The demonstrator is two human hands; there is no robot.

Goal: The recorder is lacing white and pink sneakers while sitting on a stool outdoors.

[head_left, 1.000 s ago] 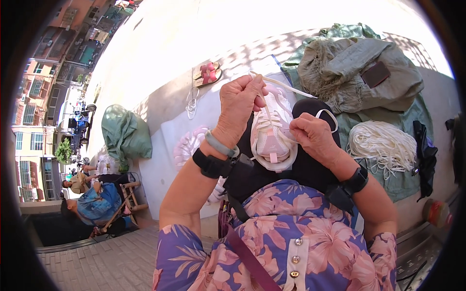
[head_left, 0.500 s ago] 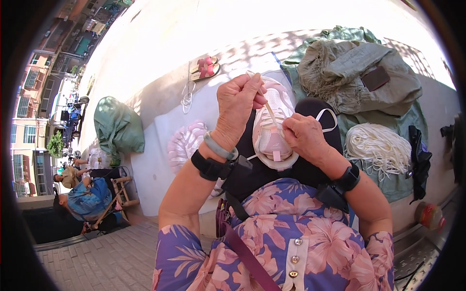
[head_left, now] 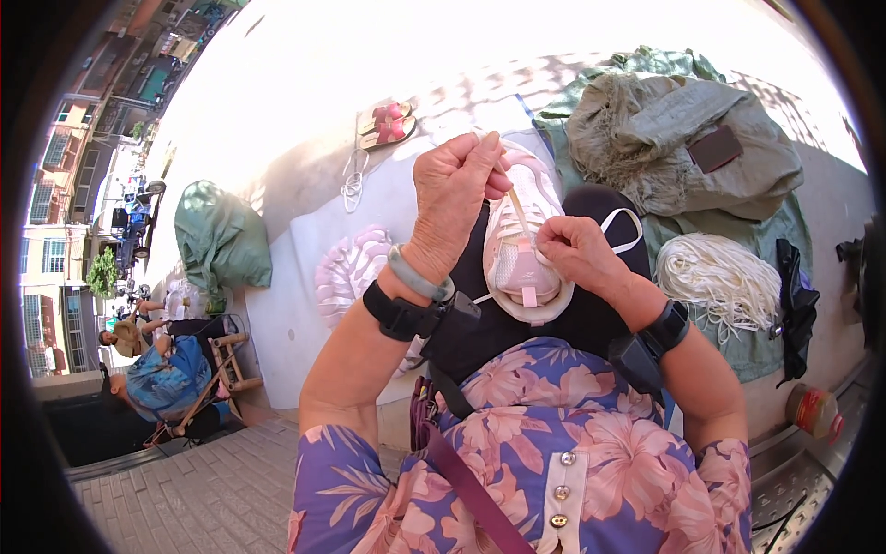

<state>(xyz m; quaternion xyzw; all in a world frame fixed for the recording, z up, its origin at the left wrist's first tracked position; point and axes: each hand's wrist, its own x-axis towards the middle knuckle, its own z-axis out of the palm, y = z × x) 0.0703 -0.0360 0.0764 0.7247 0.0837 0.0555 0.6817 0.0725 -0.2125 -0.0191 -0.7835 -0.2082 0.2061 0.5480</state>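
Note:
A pink and white sneaker [head_left: 524, 268] rests on my dark-trousered lap, its heel toward me. Above its left side, my left hand [head_left: 459, 189] is closed in a pinch at a white shoelace. A narrow beige strip [head_left: 520, 210] slants from beneath these fingers down to the shoe's tongue; whether it is lace or a thin tool I cannot tell. My right hand [head_left: 586, 251] pinches beside the shoe's right eyelets, and its fingertips hide what they hold. A loop of white lace [head_left: 635, 226] arcs out behind the right hand over my knee.
Several pink-white shoes [head_left: 346, 272] lie in a row on a pale sheet [head_left: 286, 346] at left. White laces [head_left: 715, 282] are heaped on green cloth at right, below a sack [head_left: 646, 138] bearing a dark phone-like object [head_left: 715, 150]. Red sandals [head_left: 388, 125] stand ahead; a seated person [head_left: 171, 374] is far left.
My right hand has shifted slightly, its fingertips a little lower beside the eyelets. The left hand stays nearly in place, and the shoe has barely moved.

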